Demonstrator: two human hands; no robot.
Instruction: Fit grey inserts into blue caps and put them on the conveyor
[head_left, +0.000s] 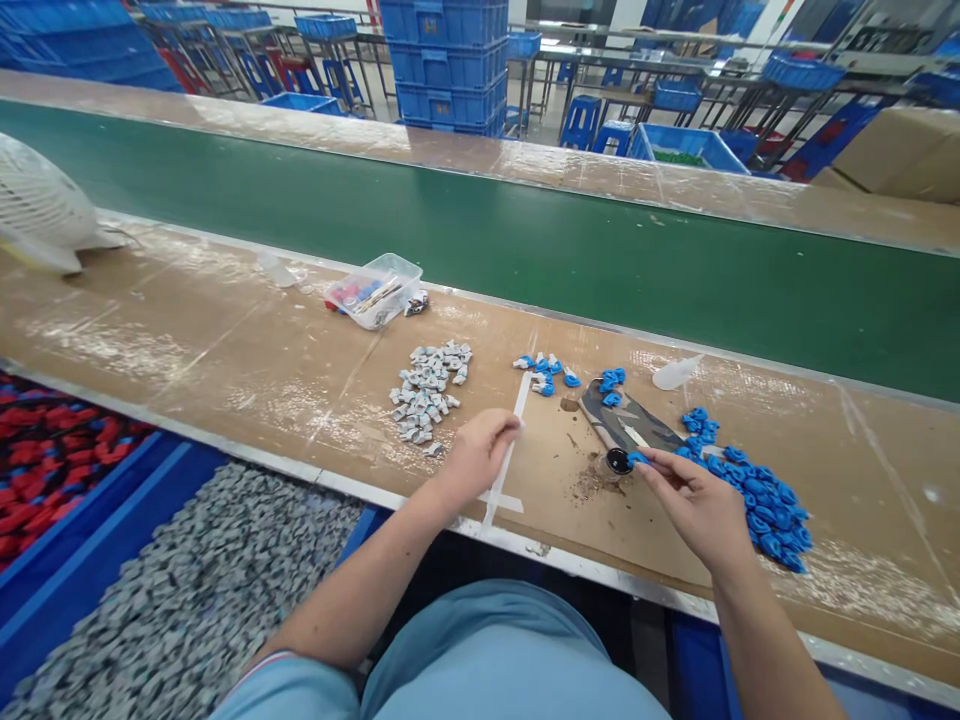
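My right hand pinches a small blue plastic part beside a small black round cap at the near end of a dark jig on the brown workbench. A heap of blue parts lies just right of that hand. My left hand rests with its fingers curled near a white tape strip; whether it holds anything is hidden. A pile of small grey parts lies to its upper left. A few blue parts sit beyond the strip.
A clear plastic box of small tools stands at the bench's back edge by the green conveyor belt. A white fan is far left. Bins of grey parts and red parts sit below the bench. A white nozzle bottle lies behind the jig.
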